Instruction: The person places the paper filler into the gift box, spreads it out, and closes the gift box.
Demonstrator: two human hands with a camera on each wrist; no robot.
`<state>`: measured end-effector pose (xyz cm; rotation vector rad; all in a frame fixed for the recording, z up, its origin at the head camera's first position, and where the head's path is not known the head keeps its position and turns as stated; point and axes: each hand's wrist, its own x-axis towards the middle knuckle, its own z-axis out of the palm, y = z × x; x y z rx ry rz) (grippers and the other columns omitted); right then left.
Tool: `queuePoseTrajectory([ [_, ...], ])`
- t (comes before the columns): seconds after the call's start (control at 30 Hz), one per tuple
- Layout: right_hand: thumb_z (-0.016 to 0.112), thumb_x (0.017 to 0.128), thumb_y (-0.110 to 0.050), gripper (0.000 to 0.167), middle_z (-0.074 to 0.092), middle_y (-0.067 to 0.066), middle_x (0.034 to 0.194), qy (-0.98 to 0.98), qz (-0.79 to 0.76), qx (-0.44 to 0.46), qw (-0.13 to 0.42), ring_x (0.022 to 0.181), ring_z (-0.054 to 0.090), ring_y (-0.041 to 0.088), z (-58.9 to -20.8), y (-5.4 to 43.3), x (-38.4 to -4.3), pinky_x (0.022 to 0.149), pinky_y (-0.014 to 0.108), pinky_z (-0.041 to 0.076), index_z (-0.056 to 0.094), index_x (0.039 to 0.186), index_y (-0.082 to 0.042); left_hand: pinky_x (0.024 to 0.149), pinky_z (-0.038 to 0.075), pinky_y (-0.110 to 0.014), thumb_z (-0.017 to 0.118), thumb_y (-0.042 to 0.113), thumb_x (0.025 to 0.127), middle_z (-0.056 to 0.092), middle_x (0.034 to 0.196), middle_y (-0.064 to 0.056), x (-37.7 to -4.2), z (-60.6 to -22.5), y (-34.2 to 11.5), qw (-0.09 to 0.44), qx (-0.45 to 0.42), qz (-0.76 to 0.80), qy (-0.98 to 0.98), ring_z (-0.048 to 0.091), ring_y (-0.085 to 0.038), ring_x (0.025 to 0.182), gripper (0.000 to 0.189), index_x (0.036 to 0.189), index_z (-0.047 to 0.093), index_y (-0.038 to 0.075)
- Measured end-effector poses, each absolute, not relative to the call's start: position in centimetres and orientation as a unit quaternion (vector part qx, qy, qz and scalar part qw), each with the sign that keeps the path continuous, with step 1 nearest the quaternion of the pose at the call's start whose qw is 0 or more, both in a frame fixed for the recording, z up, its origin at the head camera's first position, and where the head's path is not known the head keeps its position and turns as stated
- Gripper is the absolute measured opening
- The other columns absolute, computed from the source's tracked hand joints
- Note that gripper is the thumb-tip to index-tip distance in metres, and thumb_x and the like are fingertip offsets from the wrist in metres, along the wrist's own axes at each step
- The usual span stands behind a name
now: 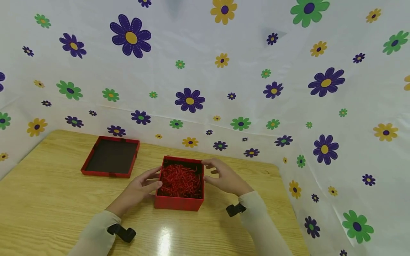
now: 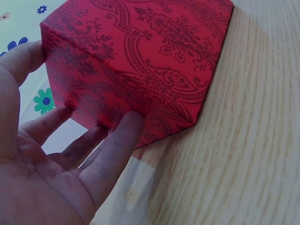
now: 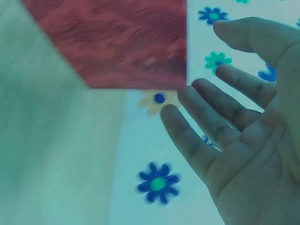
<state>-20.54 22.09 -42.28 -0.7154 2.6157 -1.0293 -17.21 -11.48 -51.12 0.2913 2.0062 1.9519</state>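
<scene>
A red patterned box sits on the wooden table in the head view, its inside filled with red shredded paper. My left hand is at the box's left side. In the left wrist view its fingertips touch the red wall, the fingers spread and only slightly bent. Opposite, at the right rim, my right hand has its fingers loosely extended. The right wrist view has that hand spread beside a blurred box wall, with nothing in its grasp.
A red-rimmed lid with a dark inside lies upturned at the back left of the table. White cloth printed with flowers hangs behind and along the right side. Each wrist wears a black camera on a strap.
</scene>
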Motion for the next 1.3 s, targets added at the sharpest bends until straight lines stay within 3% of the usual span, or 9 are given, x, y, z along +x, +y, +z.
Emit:
queuePoseTrajectory([
  [0.17, 0.07, 0.101, -0.023, 0.049, 0.062, 0.005, 0.137, 0.882, -0.384, -0.222, 0.16, 0.127, 0.059, 0.027, -44.6, 23.6, -19.9, 0.107, 0.051, 0.048, 0.054, 0.146, -0.012, 0.094, 0.058, -0.047, 0.066, 0.031, 0.104, 0.037, 0.158, -0.023, -17.2, -51.2, -11.6, 0.162, 0.101, 0.685, 0.704, 0.045, -0.046, 0.141, 0.067, 0.163, 0.035, 0.021],
  [0.3, 0.07, 0.101, -0.023, 0.034, 0.068, 0.002, 0.122, 0.869, -0.41, -0.218, 0.169, 0.116, 0.065, 0.023, -45.7, 23.5, -19.2, 0.101, 0.046, 0.053, 0.063, 0.132, -0.012, 0.094, 0.058, -0.047, 0.066, 0.031, 0.104, 0.037, 0.158, -0.023, -17.2, -51.2, -11.6, 0.163, 0.1, 0.686, 0.702, 0.045, -0.045, 0.141, 0.068, 0.163, 0.034, 0.021],
  [0.5, 0.069, 0.101, -0.017, 0.009, 0.074, 0.003, 0.101, 0.866, -0.442, -0.199, 0.124, 0.096, 0.07, 0.021, -46.3, 22.9, -19.0, 0.087, 0.04, 0.059, 0.07, 0.107, -0.011, 0.096, 0.057, -0.049, 0.064, 0.03, 0.104, 0.036, 0.159, -0.024, -17.1, -51.1, -11.7, 0.162, 0.105, 0.684, 0.703, 0.043, -0.047, 0.142, 0.067, 0.163, 0.034, 0.02],
  [0.6, 0.069, 0.101, -0.014, 0.006, 0.075, 0.01, 0.097, 0.862, -0.456, -0.194, 0.109, 0.09, 0.071, 0.026, -46.2, 22.7, -19.2, 0.083, 0.044, 0.061, 0.071, 0.102, -0.008, 0.096, 0.057, -0.049, 0.064, 0.03, 0.105, 0.035, 0.159, -0.024, -17.1, -51.1, -11.7, 0.163, 0.106, 0.686, 0.702, 0.042, -0.047, 0.142, 0.067, 0.163, 0.033, 0.021],
  [0.7, 0.069, 0.101, -0.015, 0.005, 0.074, 0.013, 0.095, 0.87, -0.444, -0.196, 0.083, 0.086, 0.07, 0.029, -45.7, 22.5, -19.3, 0.077, 0.036, 0.06, 0.072, 0.099, -0.01, 0.094, 0.058, -0.047, 0.064, 0.03, 0.105, 0.036, 0.159, -0.024, -17.2, -51.1, -11.7, 0.163, 0.105, 0.688, 0.7, 0.043, -0.046, 0.142, 0.067, 0.163, 0.034, 0.02],
  [0.8, 0.071, 0.1, -0.018, 0.006, 0.075, 0.007, 0.092, 0.885, -0.419, -0.201, 0.034, 0.081, 0.068, 0.025, -44.9, 21.9, -19.3, 0.07, 0.026, 0.055, 0.074, 0.097, -0.014, 0.092, 0.059, -0.045, 0.064, 0.03, 0.105, 0.035, 0.159, -0.024, -17.2, -51.1, -11.7, 0.164, 0.106, 0.688, 0.699, 0.044, -0.046, 0.141, 0.067, 0.163, 0.033, 0.02],
  [0.9, 0.071, 0.1, -0.02, 0.007, 0.074, 0.002, 0.089, 0.887, -0.405, -0.221, -0.009, 0.077, 0.065, 0.015, -44.1, 20.9, -19.4, 0.067, 0.025, 0.052, 0.075, 0.098, -0.013, 0.09, 0.06, -0.044, 0.065, 0.031, 0.104, 0.036, 0.158, -0.024, -17.2, -51.1, -11.7, 0.164, 0.104, 0.687, 0.7, 0.045, -0.045, 0.14, 0.067, 0.163, 0.034, 0.021],
  [1.1, 0.07, 0.101, -0.017, 0.01, 0.074, -0.004, 0.096, 0.89, -0.363, -0.277, -0.006, 0.082, 0.064, 0.007, -43.7, 19.0, -19.4, 0.074, 0.031, 0.057, 0.077, 0.104, -0.01, 0.093, 0.059, -0.046, 0.065, 0.031, 0.104, 0.037, 0.158, -0.022, -17.4, -51.4, -11.7, 0.165, 0.105, 0.686, 0.7, 0.045, -0.045, 0.14, 0.067, 0.162, 0.035, 0.023],
  [1.3, 0.071, 0.099, -0.012, 0.028, 0.068, 0.006, 0.124, 0.888, -0.404, -0.216, -0.032, 0.113, 0.063, 0.025, -45.0, 19.7, -19.5, 0.094, 0.051, 0.055, 0.068, 0.126, -0.007, 0.096, 0.057, -0.048, 0.065, 0.032, 0.104, 0.038, 0.158, -0.02, -17.4, -51.6, -11.6, 0.166, 0.104, 0.686, 0.701, 0.044, -0.044, 0.141, 0.066, 0.162, 0.035, 0.024],
])
